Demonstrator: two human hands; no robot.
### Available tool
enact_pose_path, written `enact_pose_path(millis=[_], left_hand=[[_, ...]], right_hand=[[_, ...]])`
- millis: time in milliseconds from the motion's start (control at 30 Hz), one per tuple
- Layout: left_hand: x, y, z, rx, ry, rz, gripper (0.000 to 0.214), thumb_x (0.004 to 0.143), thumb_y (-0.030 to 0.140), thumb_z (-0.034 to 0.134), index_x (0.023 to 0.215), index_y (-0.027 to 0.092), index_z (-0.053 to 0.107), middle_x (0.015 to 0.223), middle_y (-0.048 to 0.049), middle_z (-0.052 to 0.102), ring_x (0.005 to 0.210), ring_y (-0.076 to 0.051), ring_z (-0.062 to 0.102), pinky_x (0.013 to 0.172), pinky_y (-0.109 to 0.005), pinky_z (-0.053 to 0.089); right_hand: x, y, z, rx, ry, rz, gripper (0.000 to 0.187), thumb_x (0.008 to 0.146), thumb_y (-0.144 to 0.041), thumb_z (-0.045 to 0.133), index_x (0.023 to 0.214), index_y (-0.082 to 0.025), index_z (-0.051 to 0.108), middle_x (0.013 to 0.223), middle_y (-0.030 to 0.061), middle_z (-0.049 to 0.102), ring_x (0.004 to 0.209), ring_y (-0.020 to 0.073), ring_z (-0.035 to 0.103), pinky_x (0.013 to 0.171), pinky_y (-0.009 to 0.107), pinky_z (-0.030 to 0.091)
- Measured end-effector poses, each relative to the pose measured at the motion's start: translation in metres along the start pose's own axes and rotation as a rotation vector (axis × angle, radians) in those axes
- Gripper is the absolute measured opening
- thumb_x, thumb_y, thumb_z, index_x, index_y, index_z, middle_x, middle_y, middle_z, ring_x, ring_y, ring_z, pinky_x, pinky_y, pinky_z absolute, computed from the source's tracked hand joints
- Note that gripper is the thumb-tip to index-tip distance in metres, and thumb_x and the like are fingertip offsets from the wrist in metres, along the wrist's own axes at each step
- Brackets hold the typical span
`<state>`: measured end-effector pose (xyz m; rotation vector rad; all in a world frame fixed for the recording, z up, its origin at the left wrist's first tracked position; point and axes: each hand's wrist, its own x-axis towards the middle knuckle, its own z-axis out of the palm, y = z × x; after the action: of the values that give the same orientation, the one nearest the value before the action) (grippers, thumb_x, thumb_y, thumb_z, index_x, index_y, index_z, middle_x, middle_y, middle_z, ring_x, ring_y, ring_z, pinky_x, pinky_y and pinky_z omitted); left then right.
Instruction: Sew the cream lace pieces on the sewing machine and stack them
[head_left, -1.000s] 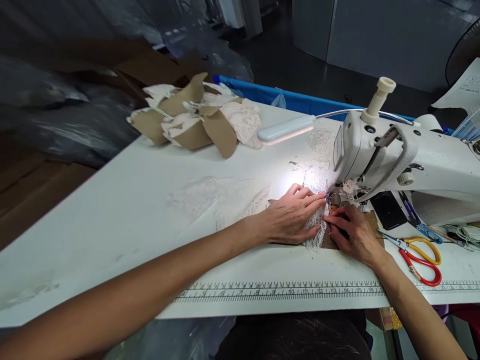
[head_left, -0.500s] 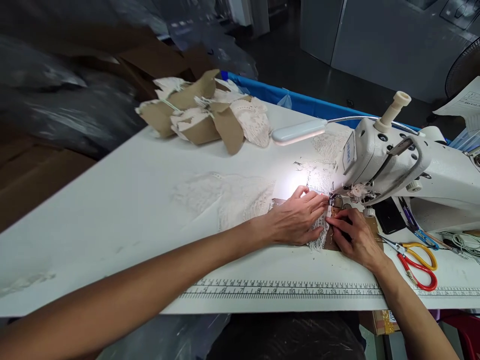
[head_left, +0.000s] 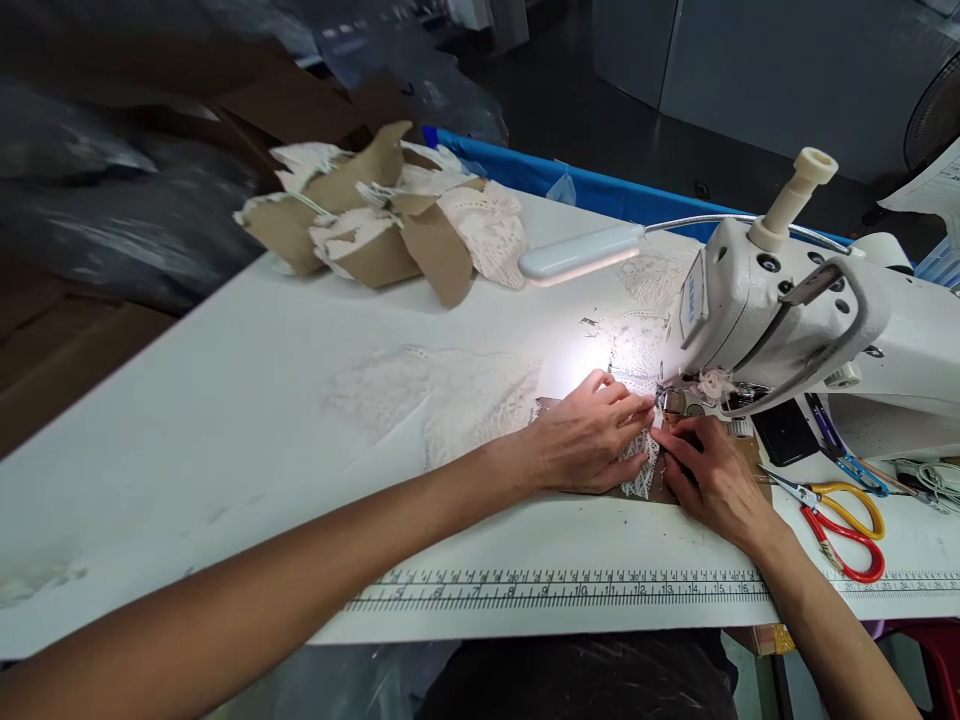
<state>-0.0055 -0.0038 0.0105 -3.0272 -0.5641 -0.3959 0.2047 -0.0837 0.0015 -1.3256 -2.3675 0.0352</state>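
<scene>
My left hand (head_left: pixel 596 435) lies on white lace fabric (head_left: pixel 639 478) just left of the sewing machine's needle area, fingers stretched out and pressing the lace down. My right hand (head_left: pixel 709 475) is on the near right side of the needle, thumb and index finger pinching the edge of the same lace. The white sewing machine (head_left: pixel 709 310) stands over the fabric, and its presser foot is close to my left fingertips. More lace (head_left: pixel 480 400) spreads over the table to the left, partly covered by my left arm. My fingers hide part of the seam.
Thread snips with yellow and red handles (head_left: pixel 844 520) lie right of my right hand, near a black phone (head_left: pixel 785 432). A lamp (head_left: pixel 581 255) lights the needle area. Lace bundles with brown paper (head_left: pixel 375 215) sit at the back. A printed ruler (head_left: pixel 540 592) runs along the front edge.
The camera view has shifted slightly, so the machine looks a little larger and the back bundles sit further left. Both hands keep nearly the same place on the lace.
</scene>
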Motion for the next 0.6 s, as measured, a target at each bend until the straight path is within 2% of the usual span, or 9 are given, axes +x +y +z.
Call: enact_pose_path(millis=[133,300,433,600], left_hand=[[0.001,0.0,0.0,0.023,-0.004,-0.019,0.039,0.095,0.037,0.042,0.114,0.009,0.061,0.114,-0.0146,0.064,0.085,-0.025,0.056,0.077,-0.041,0.039],[0.003,-0.001,0.0,0.039,-0.012,-0.052,0.038,0.095,0.038,0.042,0.11,0.01,0.063,0.111,-0.0139,0.064,0.087,-0.025,0.056,0.075,-0.04,0.039],[0.004,-0.002,0.003,0.029,0.023,-0.077,0.035,0.095,0.037,0.044,0.108,0.01,0.063,0.106,-0.0131,0.065,0.089,-0.025,0.057,0.076,-0.039,0.04],[0.006,-0.003,0.008,0.021,0.095,-0.095,0.031,0.096,0.034,0.043,0.103,0.012,0.063,0.099,-0.0119,0.065,0.09,-0.024,0.058,0.077,-0.039,0.041]], right_hand=[[0.007,-0.005,-0.003,-0.112,-0.058,0.04,0.032,0.094,-0.019,0.046,0.12,-0.017,0.064,0.099,0.013,0.059,0.089,0.0257,0.055,0.077,0.039,0.051],[0.015,-0.013,-0.004,-0.232,-0.108,0.103,0.028,0.094,-0.021,0.046,0.114,-0.018,0.064,0.093,0.0108,0.059,0.085,0.0249,0.055,0.074,0.034,0.048],[0.015,-0.014,0.001,-0.276,-0.132,0.159,0.034,0.092,-0.021,0.049,0.124,-0.019,0.06,0.092,0.0121,0.06,0.086,0.0273,0.054,0.071,0.036,0.047],[0.013,-0.012,0.008,-0.284,-0.109,0.194,0.036,0.091,-0.023,0.052,0.127,-0.021,0.059,0.092,0.013,0.06,0.088,0.0283,0.054,0.069,0.036,0.05]])
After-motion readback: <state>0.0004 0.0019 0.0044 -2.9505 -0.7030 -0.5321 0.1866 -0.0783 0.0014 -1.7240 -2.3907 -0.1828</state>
